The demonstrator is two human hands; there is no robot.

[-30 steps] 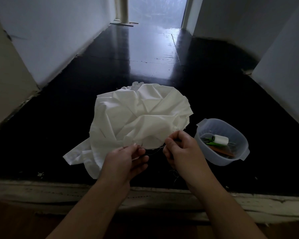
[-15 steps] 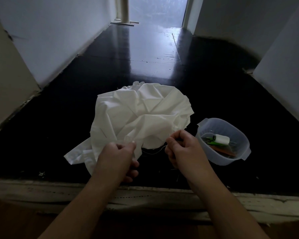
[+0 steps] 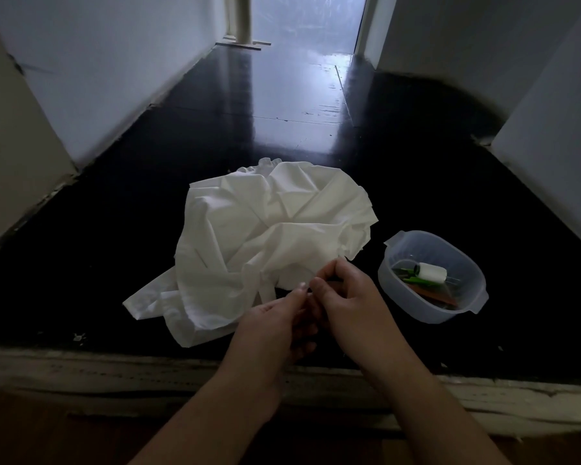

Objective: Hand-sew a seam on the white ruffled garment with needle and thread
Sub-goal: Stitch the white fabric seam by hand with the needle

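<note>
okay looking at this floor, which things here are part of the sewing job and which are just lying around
Part of the job:
- crumpled white ruffled cloth garment
- left hand and right hand, fingertips meeting at its near edge
- white thread spool in the clear plastic bowl

Needle and thread: too small to make out.

Just lying about:
- green and brown items in the bowl
- small pale scrap on the black floor

Glossy black floor (image 3: 114,263); crumpled white garment (image 3: 265,236) on it; clear plastic tub (image 3: 477,297) beside.
</note>
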